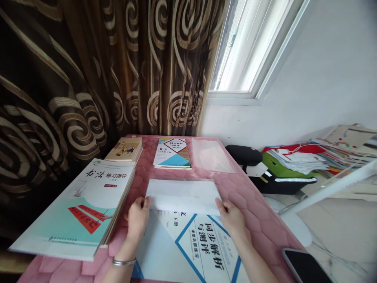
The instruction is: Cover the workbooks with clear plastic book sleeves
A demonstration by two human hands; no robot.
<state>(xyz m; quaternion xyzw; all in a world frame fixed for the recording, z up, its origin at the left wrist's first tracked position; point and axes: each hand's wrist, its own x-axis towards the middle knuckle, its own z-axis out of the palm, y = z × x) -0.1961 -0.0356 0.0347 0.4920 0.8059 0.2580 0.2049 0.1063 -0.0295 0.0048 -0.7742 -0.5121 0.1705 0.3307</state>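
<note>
A workbook (188, 243) with blue diamond lines and large dark Chinese characters lies in front of me on the pink tabletop. A plain white sheet (184, 192) covers its far part, its near edge curving over the printed cover. My left hand (138, 216) pinches the sheet's left edge between thumb and fingers; a silver bangle circles that wrist. On the opposite side my right hand (232, 218) is closed on the right edge. Whether the sheet belongs to the workbook or is a separate wrapper, I cannot tell.
Stacked books (79, 212) stand at the left, with smaller tan books (125, 149) behind. Farther back lie a math workbook (172, 153) and a clear plastic cover (212, 155). A phone (306, 265) rests near the right edge, beside a white lamp (330, 188).
</note>
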